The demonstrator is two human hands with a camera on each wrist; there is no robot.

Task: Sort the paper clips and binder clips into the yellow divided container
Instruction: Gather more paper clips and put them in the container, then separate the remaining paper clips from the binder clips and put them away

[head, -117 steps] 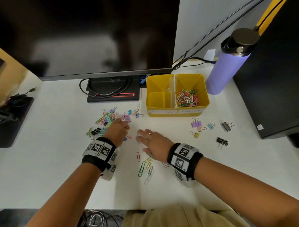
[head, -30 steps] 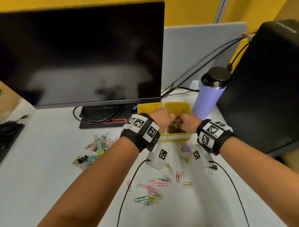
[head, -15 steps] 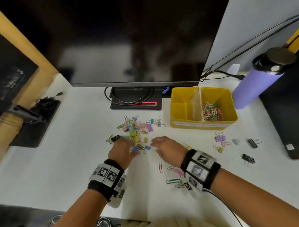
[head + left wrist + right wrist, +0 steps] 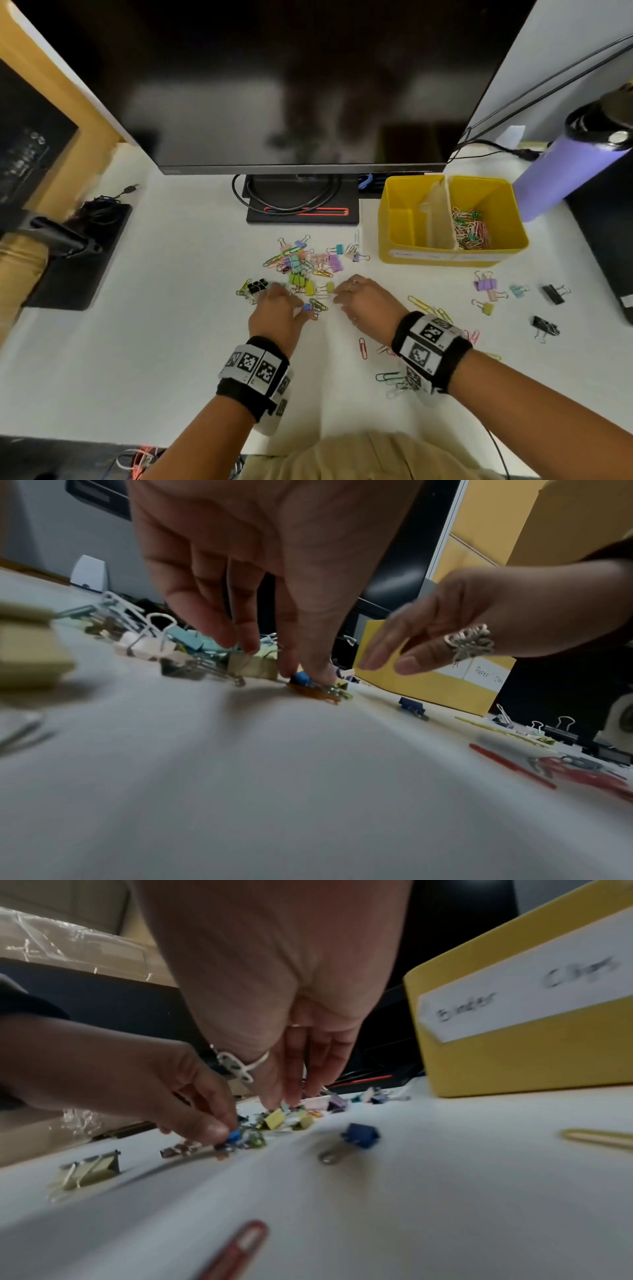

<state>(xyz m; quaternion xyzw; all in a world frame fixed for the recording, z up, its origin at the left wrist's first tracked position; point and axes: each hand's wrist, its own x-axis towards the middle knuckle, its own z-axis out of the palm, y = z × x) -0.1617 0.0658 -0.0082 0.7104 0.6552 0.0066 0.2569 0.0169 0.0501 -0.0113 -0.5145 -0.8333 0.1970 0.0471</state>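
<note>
Hands meet at the near edge of the mixed clip pile [image 4: 301, 267], which lies on the white surface [image 4: 164, 342] just left of the yellow divided container [image 4: 452, 255]. The left hand [image 4: 275, 313] reaches down with fingers curled, thumb and forefinger pinching a small blue binder clip [image 4: 301, 677] that sits on a few paper clips at the pile's near side. The right hand [image 4: 368, 301], wearing rings, hovers just beside it with fingers loosely extended toward the yellow-green binder clips [image 4: 274, 1119], holding nothing that can be seen. Another blue binder clip [image 4: 359, 1135] lies alone on the surface near the right hand. Inside the container, the right compartment holds a heap of coloured paper clips [image 4: 471, 228]; the left compartment looks bare. More paper clips [image 4: 387, 377] lie scattered nearer the person than the container, and several binder clips [image 4: 486, 286] lie in front of it, toward its right. A purple bottle [image 4: 565, 164] stands just right of the container.
</note>
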